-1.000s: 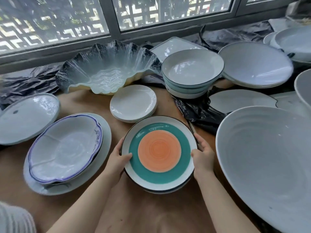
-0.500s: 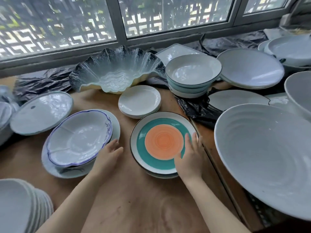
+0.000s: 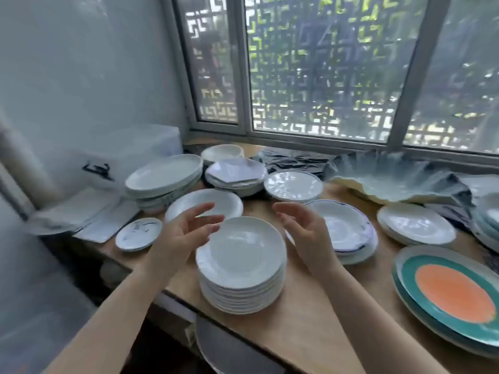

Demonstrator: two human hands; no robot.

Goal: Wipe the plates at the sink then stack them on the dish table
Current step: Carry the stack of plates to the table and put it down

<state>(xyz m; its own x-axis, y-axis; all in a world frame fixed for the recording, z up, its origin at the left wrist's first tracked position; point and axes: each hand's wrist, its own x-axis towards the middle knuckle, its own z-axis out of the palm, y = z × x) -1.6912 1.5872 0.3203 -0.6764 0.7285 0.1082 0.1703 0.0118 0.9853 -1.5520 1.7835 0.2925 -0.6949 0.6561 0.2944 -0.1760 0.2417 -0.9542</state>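
Setting: a wooden surface (image 3: 310, 327) under a lattice-screened window (image 3: 324, 71), crowded with crockery.

Your left hand (image 3: 183, 236): empty, fingers spread and loosely bent, hovering at the left rim of the stack. Your right hand (image 3: 302, 230): empty, fingers wide, poised at the right rim, not touching.

Item between them: stack of white plates (image 3: 243, 268), about ten high, near the surface's front edge. Judged heavy as a whole, rigid, glazed and likely slick, and prone to chip. Take it low at opposite sides with fingers under the bottom plate, or lift one plate by its rim.

Beyond your left hand: small inked saucer (image 3: 139, 234), white dinner plate (image 3: 229, 201), pile of oval platters (image 3: 164, 176).

Beyond your right hand: blue-edged scalloped dish (image 3: 343, 225), further white plates (image 3: 415, 224), frilled glass bowl (image 3: 391, 182), teal-and-orange plate (image 3: 453, 295) at the far right.
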